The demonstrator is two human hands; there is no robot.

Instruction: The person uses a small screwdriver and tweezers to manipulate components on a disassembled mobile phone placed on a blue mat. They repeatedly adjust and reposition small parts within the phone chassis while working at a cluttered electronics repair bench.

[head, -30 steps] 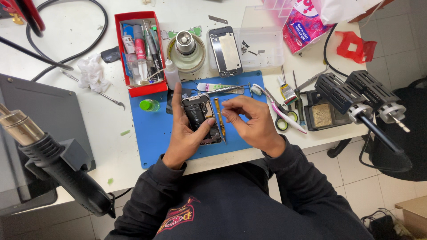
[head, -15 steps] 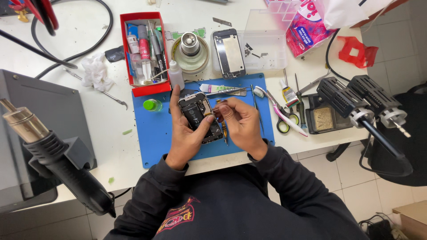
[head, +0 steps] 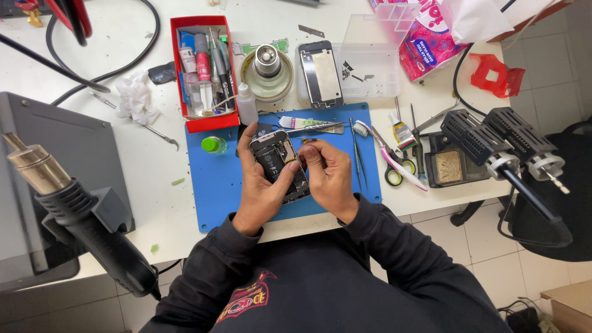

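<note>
Black opened phone [head: 279,163] lies cradled in left hand [head: 262,191].

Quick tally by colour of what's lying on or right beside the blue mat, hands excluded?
Blue: 1, the mat
Green: 1, the small cap
Black: 1, the opened phone held in the left hand, with the right hand working at its edge
White: 1, the small bottle
Pink and white: 1, the toothbrush
Total: 5

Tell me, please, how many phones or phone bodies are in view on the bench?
2: an opened phone held in the left hand over the blue mat, and a phone back frame above the mat.
</note>
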